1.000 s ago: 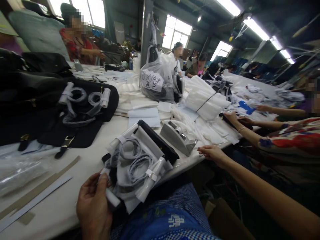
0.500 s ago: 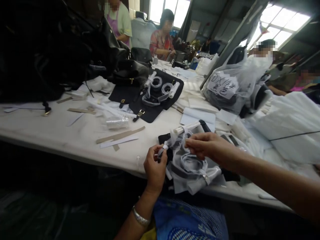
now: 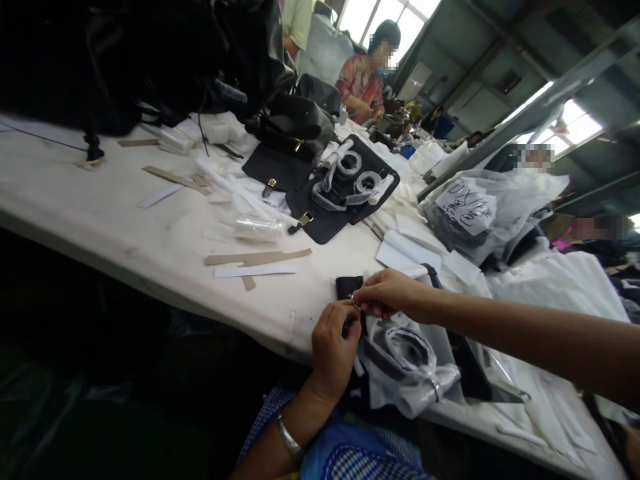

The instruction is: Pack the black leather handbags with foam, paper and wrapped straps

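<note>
At the table's front edge lies a black bag piece with a strap coiled in translucent plastic wrap point(image 3: 407, 350). My left hand point(image 3: 336, 340) is closed at its left side, thumb and fingers pinched together. The fingertips of my right hand point(image 3: 387, 293) pinch too, meeting those of my left. A small shiny bit shows between them, too small to name. Below the coil, a clear plastic-wrapped roll point(image 3: 427, 393) lies on the piece. A black tab point(image 3: 349, 287) sticks out just behind my fingers. My right forearm covers part of the piece.
Another black bag point(image 3: 325, 220) with wrapped straps lies farther back. Brown and white strips point(image 3: 257, 260) and a clear plastic roll point(image 3: 260, 229) lie to the left. A marked plastic bag point(image 3: 465, 207) stands right. A co-worker point(image 3: 363, 87) sits across the table.
My right hand has come down and left to meet my left fingertips at the piece's left side. The view has tilted and shifted, so the table slopes more.
</note>
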Available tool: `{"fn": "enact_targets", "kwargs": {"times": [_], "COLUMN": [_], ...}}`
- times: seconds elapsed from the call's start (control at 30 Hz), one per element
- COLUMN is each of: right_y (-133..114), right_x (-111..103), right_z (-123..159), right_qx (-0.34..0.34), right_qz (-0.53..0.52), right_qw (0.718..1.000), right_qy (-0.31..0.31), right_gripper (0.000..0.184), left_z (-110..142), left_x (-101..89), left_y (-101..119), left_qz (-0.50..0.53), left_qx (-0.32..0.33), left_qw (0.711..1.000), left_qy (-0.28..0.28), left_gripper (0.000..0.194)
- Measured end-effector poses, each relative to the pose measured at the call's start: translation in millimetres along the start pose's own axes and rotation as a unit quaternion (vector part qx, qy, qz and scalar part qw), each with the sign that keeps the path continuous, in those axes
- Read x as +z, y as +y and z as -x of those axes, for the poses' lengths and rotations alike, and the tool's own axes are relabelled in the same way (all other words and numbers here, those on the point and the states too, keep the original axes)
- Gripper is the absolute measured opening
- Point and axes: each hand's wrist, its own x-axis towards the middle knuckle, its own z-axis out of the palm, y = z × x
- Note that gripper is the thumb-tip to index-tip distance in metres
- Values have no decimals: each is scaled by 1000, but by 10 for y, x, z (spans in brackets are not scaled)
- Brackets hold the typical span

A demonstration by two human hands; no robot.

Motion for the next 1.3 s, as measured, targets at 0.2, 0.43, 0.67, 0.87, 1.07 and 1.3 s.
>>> {"fn": "enact_targets", "kwargs": {"times": [0.2,0.43,0.67,0.87,1.07,1.3], "right_y": [-65,-136,-217,-246,-249,-284], "right_x": [19,51,59,45,46,46], "right_z": [-7,-2,-91,-183,-213,-196], "right_qx": [32,65,117,130,128,123], "right_qz": [16,29,66,119,162,184], "right_qw": [999,997,991,983,977,972], "right_qy": [-10,-4,-17,-54,-53,-72], "right_gripper": [23,24,25,21,23,24], "left_z": [-1,-10,-17,-20,-24,-44], "left_x": [-5,-22,-10,-4,-6,11], "left_y": [-82,-106,-143,-162,-168,-186], "left_qz": [7,39,22,25,25,10], "left_qx": [9,-5,26,34,27,16], "left_qw": [1000,999,999,999,999,1000], "left_qy": [-10,-9,4,6,-6,11], "left_gripper": [18,21,19,20,19,17]}}
